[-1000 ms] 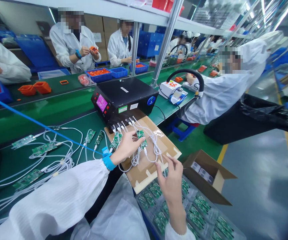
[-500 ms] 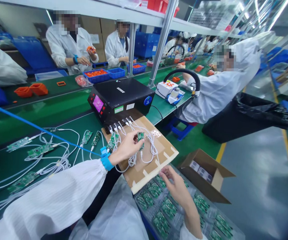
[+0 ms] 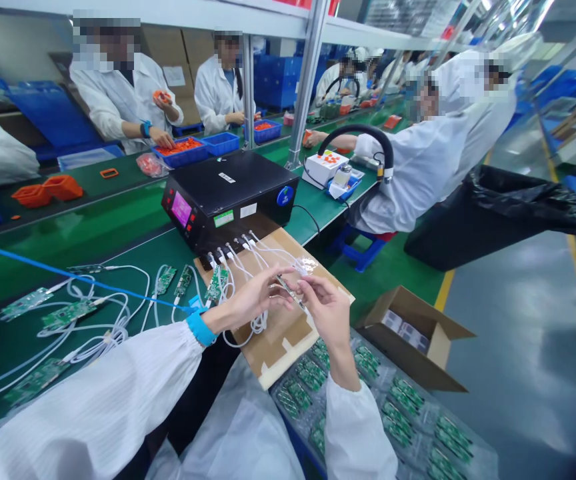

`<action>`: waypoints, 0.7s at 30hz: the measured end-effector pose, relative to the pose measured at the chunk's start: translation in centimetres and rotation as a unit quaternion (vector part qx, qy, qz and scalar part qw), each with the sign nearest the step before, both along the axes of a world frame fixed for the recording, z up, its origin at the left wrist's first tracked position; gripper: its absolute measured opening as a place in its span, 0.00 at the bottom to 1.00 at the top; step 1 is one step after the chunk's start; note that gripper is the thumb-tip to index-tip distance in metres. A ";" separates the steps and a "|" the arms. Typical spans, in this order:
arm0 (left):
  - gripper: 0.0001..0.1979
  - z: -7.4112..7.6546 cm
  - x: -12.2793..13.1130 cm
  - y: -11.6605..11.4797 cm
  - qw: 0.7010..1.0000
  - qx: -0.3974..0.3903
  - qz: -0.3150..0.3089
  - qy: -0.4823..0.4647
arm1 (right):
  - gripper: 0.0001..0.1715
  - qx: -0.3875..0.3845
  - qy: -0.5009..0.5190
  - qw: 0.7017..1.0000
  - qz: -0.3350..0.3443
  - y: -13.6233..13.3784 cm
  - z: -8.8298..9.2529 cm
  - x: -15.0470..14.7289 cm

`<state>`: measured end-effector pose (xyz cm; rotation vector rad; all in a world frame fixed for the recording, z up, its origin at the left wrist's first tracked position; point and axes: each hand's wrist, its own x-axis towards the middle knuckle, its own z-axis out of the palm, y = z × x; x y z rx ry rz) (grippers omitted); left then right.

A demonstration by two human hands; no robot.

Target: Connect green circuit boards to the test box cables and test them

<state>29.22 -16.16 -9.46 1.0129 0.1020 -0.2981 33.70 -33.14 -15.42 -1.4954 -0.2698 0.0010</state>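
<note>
A small green circuit board [image 3: 292,291], turned nearly edge-on, is held above the cardboard-covered board [image 3: 281,343]. My left hand [image 3: 253,297] grips it between thumb and fingers from the left. At its lower right end, my right hand [image 3: 327,310] has thumb and fingers pinched together; whether they hold the board's end or a cable plug there is hidden. White cables [image 3: 259,323] loop beneath the hands and run to the sockets of a black tester [image 3: 233,193] with a pink screen. Another green circuit board [image 3: 217,283] lies left of my left hand.
Several cabled boards [image 3: 71,312] lie on the green bench at left. Below right are a clear tray [image 3: 483,460] of circuit boards and an open carton [image 3: 448,343]. A black bin [image 3: 438,230] stands behind. A blue cord [image 3: 78,275] leads to my left wristband. Co-workers sit around the line.
My right hand has come up from the cardboard's front edge to the circuit board. The board in my left hand has turned from face-on to nearly edge-on. The view has shifted slightly.
</note>
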 end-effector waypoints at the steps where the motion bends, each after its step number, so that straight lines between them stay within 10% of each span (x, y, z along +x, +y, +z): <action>1: 0.26 0.0 0.0 0.1 1.000 -0.008 0.002 0.008 | 0.20 -0.021 -0.020 0.999 -0.014 -0.1 0.0 0.0; 7: 0.25 -0.7 0.3 -0.3 0.998 0.050 0.042 -0.008 | 0.18 -0.183 -0.165 0.961 -0.123 -1.8 -0.5 0.4; 15: 0.26 0.1 0.8 -1.1 0.993 0.114 0.032 0.002 | 0.18 0.054 -0.029 0.993 -0.099 -2.2 -0.6 2.2; 21: 0.28 0.0 1.2 -0.9 0.997 0.045 0.065 -0.015 | 0.22 0.080 0.000 0.991 -0.110 -3.5 -3.0 3.9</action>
